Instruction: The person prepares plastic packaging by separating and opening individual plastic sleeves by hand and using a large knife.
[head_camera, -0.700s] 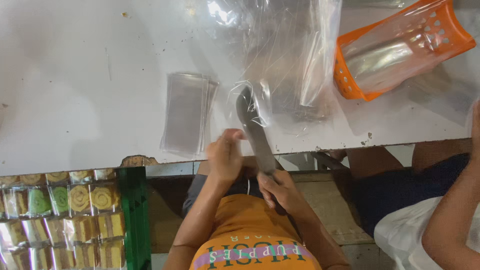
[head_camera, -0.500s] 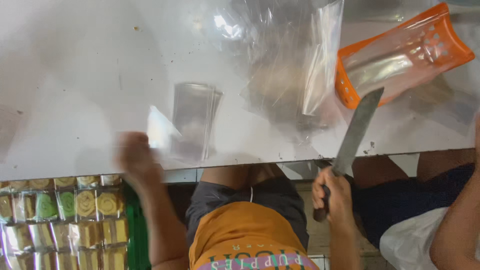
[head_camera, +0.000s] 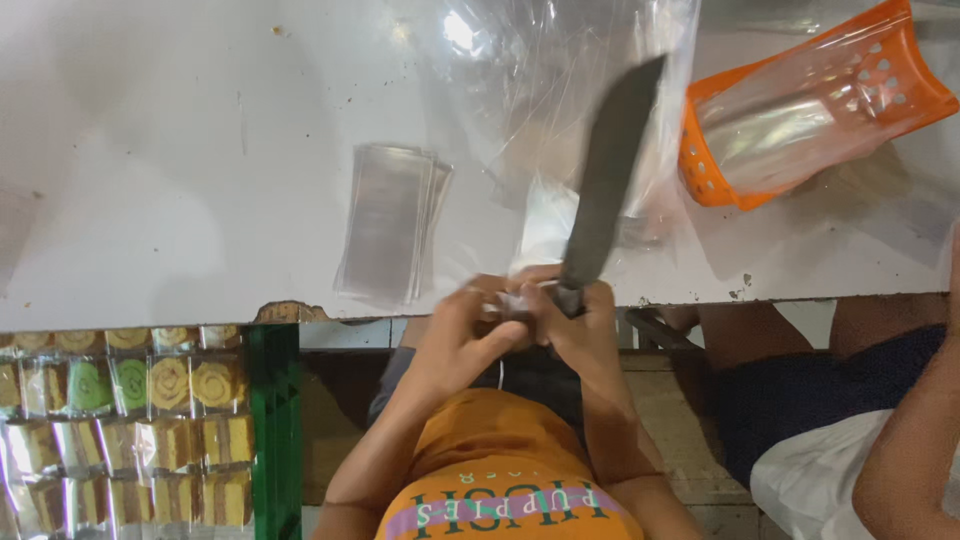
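1. White tabletop (head_camera: 150, 150) stretched ahead of us, far from our lap.
2. Since half a second before, we had brought both hands together at its near edge: our right hand (head_camera: 580, 325) clenched the big knife (head_camera: 605, 190), blade now pointing away, and our left hand (head_camera: 465, 330) pinched a small clear wrapper (head_camera: 510, 300) at the handle.
3. A stack of clear sleeves (head_camera: 385, 220) lay left, an orange basket (head_camera: 800, 105) far right, crumpled plastic (head_camera: 560, 70) beyond the blade.

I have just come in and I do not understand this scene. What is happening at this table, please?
A person in an orange shirt has both hands together at the near edge of a white table. The right hand grips a long dark knife, blade pointing out over the table. The left hand touches something small beside the handle. A stack of clear bags, loose plastic film and an orange basket lie on the table.
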